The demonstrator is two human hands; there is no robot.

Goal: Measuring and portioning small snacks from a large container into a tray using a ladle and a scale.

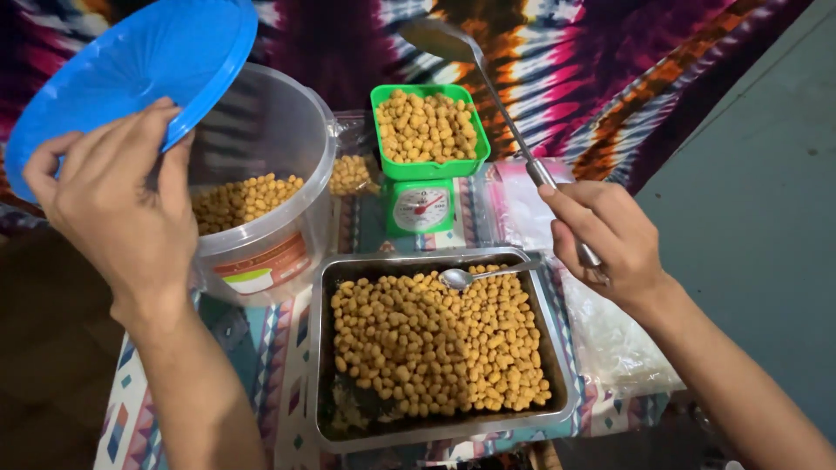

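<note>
The left hand (113, 204) is holding a round blue lid (131, 74) by its rim, with the fingers curled over the edge and the thumb behind. The lid is standing tilted above the mouth of a clear plastic bucket (279, 130), and it is touching or almost touching the bucket's rim; I cannot tell which. The lid is looking like thin, smooth plastic, so it is probably light and a little flexible, and the rim is the natural place to take it.

The right hand (610, 239) is closing around the handle of a long metal ladle (496, 96), and the bowl of the ladle is pointing up and away, above a small green scale (422, 187). The ladle is looking stiff and hard, maybe a bit slippery because the steel is polished, and the hand is holding it low on the handle.

The bucket is carrying round yellow-orange snack balls (244, 198) at its bottom. The green tray of the scale is sitting full of the same balls. In front, a rectangular steel tray (557, 348) is also holding many of them, and a small spoon (475, 276) is lying at its far edge. The balls are looking dry, hard and light, so they may roll easily. Clear plastic bags (610, 339) are lying to the right on a patterned cloth (270, 348).
</note>
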